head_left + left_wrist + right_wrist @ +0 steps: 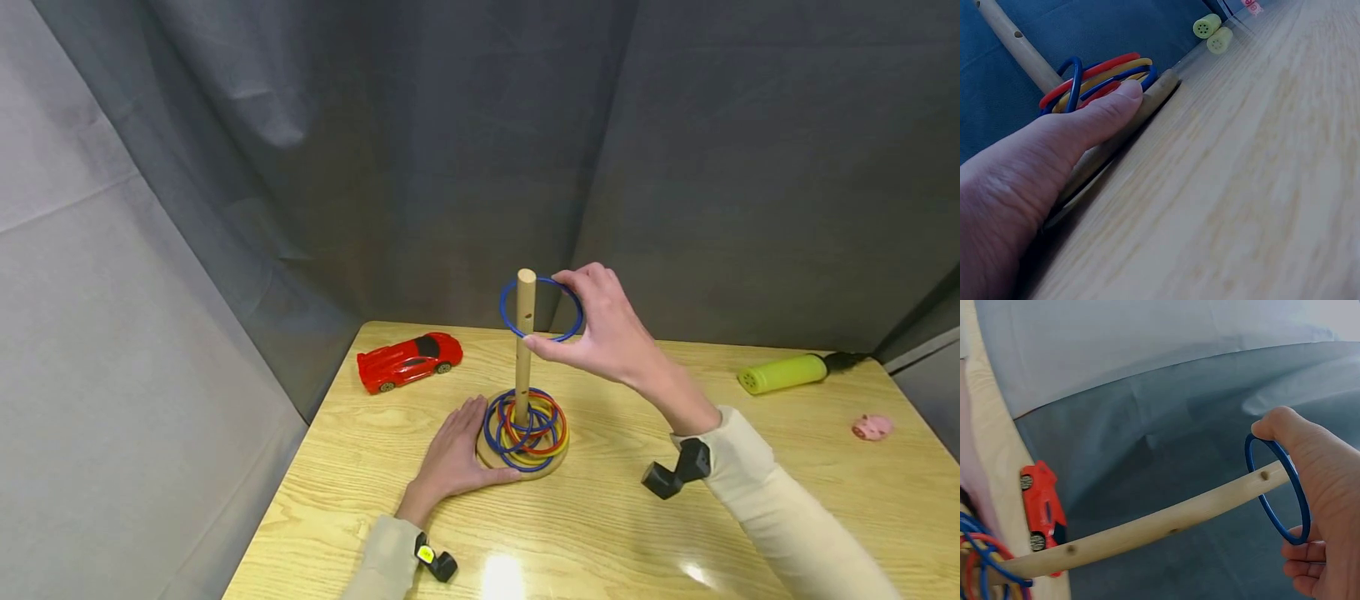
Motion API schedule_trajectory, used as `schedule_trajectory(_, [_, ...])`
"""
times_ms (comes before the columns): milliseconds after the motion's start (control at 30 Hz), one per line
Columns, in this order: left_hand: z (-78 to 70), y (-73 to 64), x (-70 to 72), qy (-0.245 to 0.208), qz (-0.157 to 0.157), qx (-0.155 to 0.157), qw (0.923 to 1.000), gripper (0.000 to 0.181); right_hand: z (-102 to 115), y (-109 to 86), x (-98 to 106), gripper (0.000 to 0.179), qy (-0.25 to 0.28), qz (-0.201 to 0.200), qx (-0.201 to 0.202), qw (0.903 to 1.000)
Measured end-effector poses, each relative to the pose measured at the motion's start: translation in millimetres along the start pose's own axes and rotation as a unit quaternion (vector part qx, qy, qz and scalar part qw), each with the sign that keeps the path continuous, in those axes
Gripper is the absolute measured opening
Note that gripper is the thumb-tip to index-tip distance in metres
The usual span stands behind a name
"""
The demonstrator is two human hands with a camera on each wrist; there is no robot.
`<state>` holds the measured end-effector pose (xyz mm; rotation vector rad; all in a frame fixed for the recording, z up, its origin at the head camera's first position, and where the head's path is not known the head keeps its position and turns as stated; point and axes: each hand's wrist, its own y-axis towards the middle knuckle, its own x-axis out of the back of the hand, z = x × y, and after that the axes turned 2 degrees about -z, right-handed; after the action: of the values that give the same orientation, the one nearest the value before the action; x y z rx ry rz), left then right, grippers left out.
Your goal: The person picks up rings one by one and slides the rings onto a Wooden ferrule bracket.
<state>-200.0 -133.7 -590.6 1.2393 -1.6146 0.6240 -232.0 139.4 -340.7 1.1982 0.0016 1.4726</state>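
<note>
A wooden ring-toss stand [522,375] stands upright on the table, several blue, red and yellow rings [540,429] lying loosely heaped around the bottom of its post. High up, my right hand [607,325] pinches one blue ring [580,312] between thumb and fingers. In the right wrist view the post's upper end [1254,484] passes through this blue ring [1302,506]. My left hand [457,458] lies against the left side of the round base [555,467], fingers straight. The left thumb [1107,112] rests along the base's edge, close to the rings.
Behind the stand to the left is a red toy car [411,360]. Far right on the table [637,533] lie a yellow-green cylinder [783,373] with a dark end and a small pink toy [872,427]. A dark grey curtain [450,167] hangs behind the table.
</note>
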Motion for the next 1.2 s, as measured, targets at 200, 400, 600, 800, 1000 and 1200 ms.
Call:
schedule_trajectory(200, [-2.3,0.6,0.7,-0.004,0.002,0.001,1.0,0.139,-9.8,-18.7,-18.0,0.084,-0.01,0.026,-0.021,0.9994])
schedule_trajectory(400, [-2.7,0.4,1.3,0.003,-0.001,-0.003,1.0,0.139,-24.7,-43.1,-44.1,0.087,-0.023,0.048,-0.037,0.9979])
schedule_trajectory(600, [-1.6,-1.7,1.7,0.016,-0.002,-0.005,0.9999,0.14,-37.8,-70.5,-75.5,0.085,-0.019,0.059,-0.053,0.9967])
schedule_trajectory(800, [0.1,-3.0,1.5,0.02,0.0,0.001,0.9998,0.14,-53.1,-98.5,-101.9,0.086,-0.025,0.077,-0.078,0.9937])
schedule_trajectory(1000, [0.3,-4.9,3.2,0.021,0.001,-0.002,0.9998,0.14,-64.0,-119.7,-120.6,0.09,-0.031,0.072,-0.083,0.9935])
schedule_trajectory(1200, [-1.8,-3.1,2.9,0.021,0.004,-0.006,0.9997,0.139,-69.5,-133.6,-126.0,0.099,-0.019,0.078,-0.095,0.9923])
